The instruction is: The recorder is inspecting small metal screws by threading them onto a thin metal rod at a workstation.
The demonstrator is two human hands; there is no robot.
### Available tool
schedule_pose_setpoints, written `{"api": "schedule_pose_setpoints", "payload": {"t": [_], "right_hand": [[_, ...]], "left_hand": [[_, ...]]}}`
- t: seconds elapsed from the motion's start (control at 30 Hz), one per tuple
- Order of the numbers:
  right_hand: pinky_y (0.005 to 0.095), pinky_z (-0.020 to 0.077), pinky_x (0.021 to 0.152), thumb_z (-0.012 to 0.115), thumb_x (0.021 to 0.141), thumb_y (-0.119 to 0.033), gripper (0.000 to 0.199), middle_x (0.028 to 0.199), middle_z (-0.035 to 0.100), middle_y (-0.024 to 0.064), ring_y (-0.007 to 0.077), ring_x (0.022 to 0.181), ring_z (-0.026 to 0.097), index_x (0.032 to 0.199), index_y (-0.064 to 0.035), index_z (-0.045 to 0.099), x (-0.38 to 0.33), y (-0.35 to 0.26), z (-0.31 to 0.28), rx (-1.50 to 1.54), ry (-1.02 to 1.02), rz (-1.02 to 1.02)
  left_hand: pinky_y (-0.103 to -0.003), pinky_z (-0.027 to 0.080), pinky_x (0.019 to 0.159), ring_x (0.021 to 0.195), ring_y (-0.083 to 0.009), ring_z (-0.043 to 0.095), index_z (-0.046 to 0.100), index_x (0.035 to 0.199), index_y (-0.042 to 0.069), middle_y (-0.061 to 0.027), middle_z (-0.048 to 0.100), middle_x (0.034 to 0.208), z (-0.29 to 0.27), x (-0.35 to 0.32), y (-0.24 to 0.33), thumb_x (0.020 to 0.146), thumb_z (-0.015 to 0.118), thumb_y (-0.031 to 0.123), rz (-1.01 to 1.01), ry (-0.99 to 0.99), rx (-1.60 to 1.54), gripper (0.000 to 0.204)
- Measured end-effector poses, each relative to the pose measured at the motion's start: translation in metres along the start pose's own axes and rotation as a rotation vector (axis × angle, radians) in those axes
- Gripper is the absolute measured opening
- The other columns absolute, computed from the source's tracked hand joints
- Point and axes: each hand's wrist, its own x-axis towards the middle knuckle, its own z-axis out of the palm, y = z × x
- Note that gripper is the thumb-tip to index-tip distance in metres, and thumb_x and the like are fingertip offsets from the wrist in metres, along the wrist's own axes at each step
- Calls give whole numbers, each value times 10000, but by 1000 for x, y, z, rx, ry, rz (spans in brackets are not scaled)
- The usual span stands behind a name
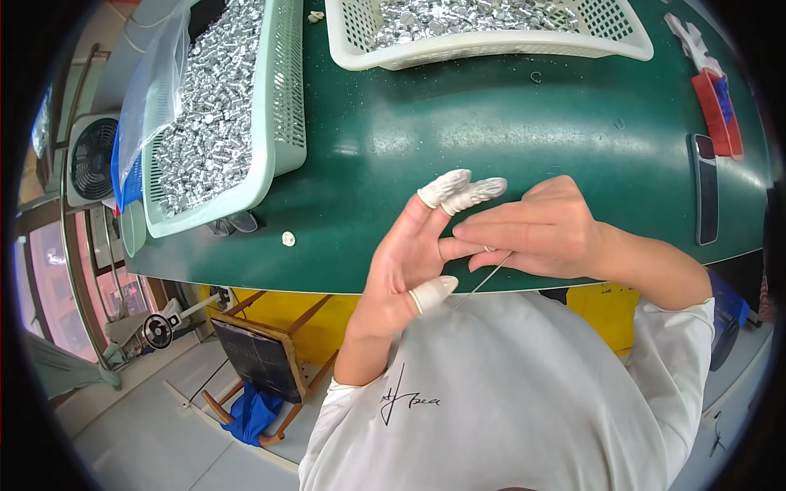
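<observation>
My left hand is held up over the near edge of the green table, fingers spread and nothing in its grasp. White finger cots cover its thumb and two of its fingers. Another finger of that hand reaches into my right hand, whose fingers are closed around its tip. A small white ring, which looks like a rolled finger cot, shows there. From the right hand's grip a thin metal rod slants down to the left; its kind cannot be made out.
A pale green basket full of small silver metal pieces stands at the left. A white basket of similar pieces lies at the far side. On the right are a phone and a red tray. A small white ring-shaped piece lies near the left basket.
</observation>
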Motion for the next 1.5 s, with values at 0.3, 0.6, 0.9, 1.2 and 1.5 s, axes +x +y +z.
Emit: {"api": "schedule_pose_setpoints", "payload": {"t": [0.3, 0.6, 0.9, 1.2, 1.5], "right_hand": [[252, 462, 440, 903, 755, -150, 270, 882, 773, 29, 138, 583, 677, 992, -80, 795, 4, 2, -10, -17, -22, 10], [258, 483, 459, 926, 722, -253, 347, 900, 780, 34, 154, 601, 690, 991, -77, 797, 4, 0, -3, -47, 34, 5], [248, 465, 443, 919, 720, -159, 325, 930, 779, 36, 147, 572, 666, 1017, -103, 802, 5, 3, -6, -63, 4, -33], [256, 480, 445, 926, 706, -161, 340, 906, 774, 39, 157, 582, 677, 1010, -87, 792, 6, 2, -4, -57, 15, 5], [278, 482, 484, 921, 692, -202, 381, 751, 730, 37, 174, 572, 672, 1019, -65, 782, 15, 9, -27, -43, -75, 101]], "left_hand": [[-491, 433, 1144, 1281, -450, 619, 137, 1606, -85, -402, 238, 1604, -14, -1, 4, 738, 580, -56, 2, -13, 16, 975], [-496, 370, 1196, 1455, -393, 444, 164, 1616, -30, -310, 292, 1620, -5, 5, 4, 764, 563, 5, -107, -126, -180, 942], [-508, 422, 1160, 1437, -424, 451, 207, 1599, -37, -337, 288, 1604, -9, 3, -1, 882, 541, -51, -34, -91, -84, 791], [-443, 477, 1120, 1392, -342, 518, 332, 1548, -31, -273, 426, 1545, -11, 2, -4, 1006, 461, -88, 73, -73, 150, 560], [-455, 587, 951, 1074, -355, 718, 562, 1323, -86, -280, 683, 1212, -34, -21, 16, 1051, 498, 18, 217, 247, 417, 299]]}}
